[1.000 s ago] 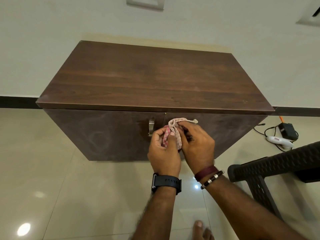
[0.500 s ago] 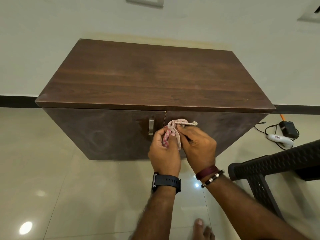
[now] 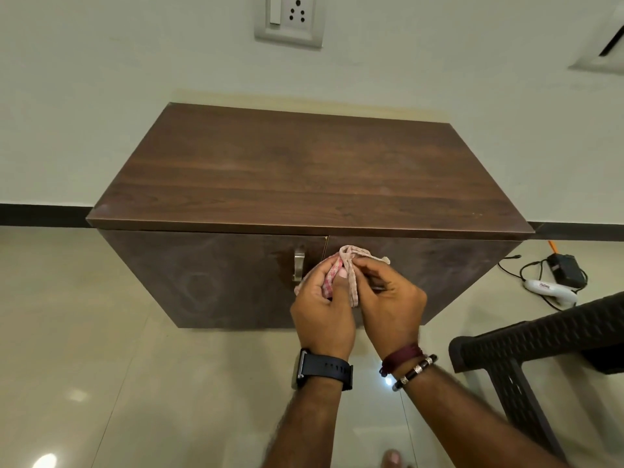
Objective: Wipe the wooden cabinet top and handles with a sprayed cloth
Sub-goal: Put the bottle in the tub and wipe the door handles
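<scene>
Head view, looking down: a dark wooden cabinet [image 3: 304, 170] stands against a pale wall, its top [image 3: 314, 184] bare and its two doors closed. A metal handle [image 3: 298, 267] sits upright on the left door, just beside the seam between the doors. In front of the right door, just right of that seam, both hands hold a bunched pink checked cloth [image 3: 347, 270]. The left hand [image 3: 322, 307] has its fingers curled round the cloth's left part, the thumb pressed along it. The right hand [image 3: 391, 304] pinches the cloth's right folds with curled fingers; whatever lies behind the cloth is hidden. The left wrist wears a black watch [image 3: 324, 369], the right wrist two bracelets [image 3: 407, 363]. On the wall above is a socket [image 3: 290, 20]. At the right stands a dark chair [image 3: 540, 342]; behind it, on the tiled floor [image 3: 101, 366], lie a white device [image 3: 550, 292] and a black adapter [image 3: 565, 273] with cables.
</scene>
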